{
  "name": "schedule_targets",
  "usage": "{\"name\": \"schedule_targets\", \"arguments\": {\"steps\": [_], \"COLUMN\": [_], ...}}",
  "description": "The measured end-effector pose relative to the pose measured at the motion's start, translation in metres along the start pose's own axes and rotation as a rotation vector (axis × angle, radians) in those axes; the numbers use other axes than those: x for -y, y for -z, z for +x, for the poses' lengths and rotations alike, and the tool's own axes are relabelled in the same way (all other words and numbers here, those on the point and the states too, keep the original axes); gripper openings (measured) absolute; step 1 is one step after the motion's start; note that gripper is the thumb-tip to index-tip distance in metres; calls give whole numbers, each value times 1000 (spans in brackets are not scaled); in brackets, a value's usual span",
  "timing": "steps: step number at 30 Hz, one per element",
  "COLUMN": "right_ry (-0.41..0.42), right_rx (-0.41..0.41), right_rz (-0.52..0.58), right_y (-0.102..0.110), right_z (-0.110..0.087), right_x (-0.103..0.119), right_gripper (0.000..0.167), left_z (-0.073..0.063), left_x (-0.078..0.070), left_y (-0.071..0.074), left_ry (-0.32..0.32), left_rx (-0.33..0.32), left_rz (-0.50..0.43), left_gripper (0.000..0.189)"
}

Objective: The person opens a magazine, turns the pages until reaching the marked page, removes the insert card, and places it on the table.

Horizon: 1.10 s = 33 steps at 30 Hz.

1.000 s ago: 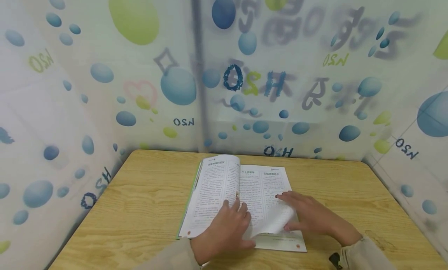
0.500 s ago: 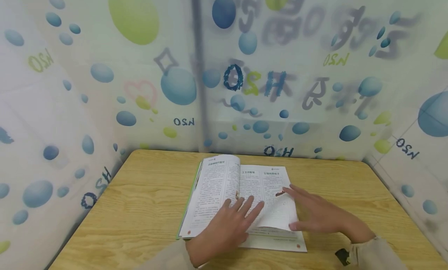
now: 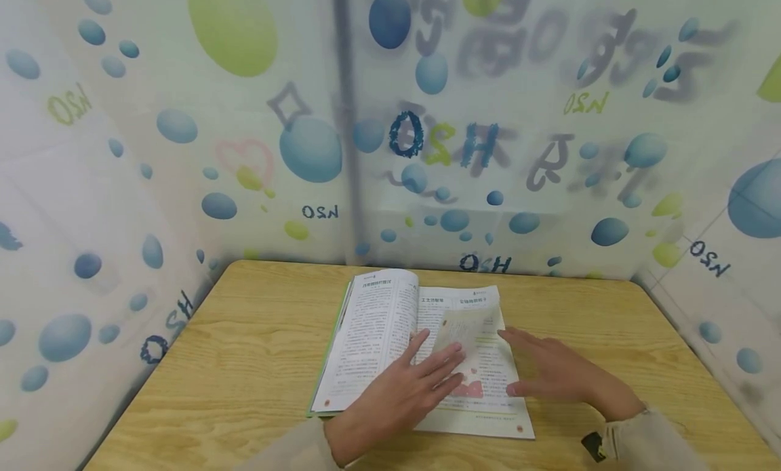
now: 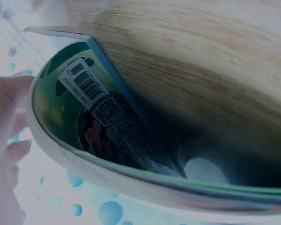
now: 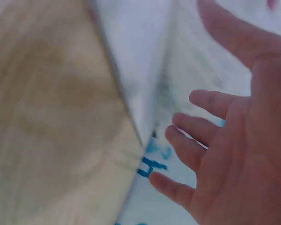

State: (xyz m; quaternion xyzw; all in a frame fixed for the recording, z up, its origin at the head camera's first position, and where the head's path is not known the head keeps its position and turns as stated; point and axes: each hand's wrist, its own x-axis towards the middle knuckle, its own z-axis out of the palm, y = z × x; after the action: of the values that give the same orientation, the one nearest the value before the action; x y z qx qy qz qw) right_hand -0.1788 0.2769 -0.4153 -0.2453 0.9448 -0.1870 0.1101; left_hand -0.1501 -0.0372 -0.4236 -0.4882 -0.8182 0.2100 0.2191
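Observation:
An open magazine (image 3: 369, 342) with printed pages lies on the table, its left side curving up toward the spine. My left hand (image 3: 390, 403) reaches over its middle with straight fingers against a lifted page (image 3: 460, 332). That page stands partly raised over the right side, where a pink picture (image 3: 468, 388) shows. The left wrist view shows the back cover (image 4: 70, 112) with a barcode, bowed upward, and my left hand beside its edge. At the right edge of the magazine hovers my right hand (image 3: 561, 373), fingers spread and nothing between them, as the right wrist view also shows.
A wooden table (image 3: 244, 362) carries the magazine. Behind and on both sides stand pale sheet walls (image 3: 525, 179) printed with blue and green drops and lettering. Something small and dark (image 3: 593, 447) sits by the right sleeve cuff.
The lifted page has swung from the right edge toward the middle, uncovering a pink picture. My left fingers have met it, and my right hand has come away from the page.

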Motion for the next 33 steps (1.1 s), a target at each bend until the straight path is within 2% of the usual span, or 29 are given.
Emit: {"name": "schedule_targets", "arguments": {"steps": [3,8,20,29,33], "right_ry": [-19,24,-3,28,11], "right_rx": [67,114,136,133,121], "right_rz": [-30,-31,-12,-46,-50], "right_y": [-9,-17,-21,-18,-18], "right_z": [4,6,8,11,15], "right_x": [3,3,1,2,2], "right_gripper": [92,90,91,89,85], "left_z": [1,1,2,3,3], "left_x": [-1,-2,-4,-4,-4], "left_y": [-1,-3,-7,-9,-8], "left_ry": [22,79,121,153,167], "left_rx": [26,27,13,136,153], "left_rz": [36,78,55,-15,-24], "left_gripper": [45,35,33,37,36]}}
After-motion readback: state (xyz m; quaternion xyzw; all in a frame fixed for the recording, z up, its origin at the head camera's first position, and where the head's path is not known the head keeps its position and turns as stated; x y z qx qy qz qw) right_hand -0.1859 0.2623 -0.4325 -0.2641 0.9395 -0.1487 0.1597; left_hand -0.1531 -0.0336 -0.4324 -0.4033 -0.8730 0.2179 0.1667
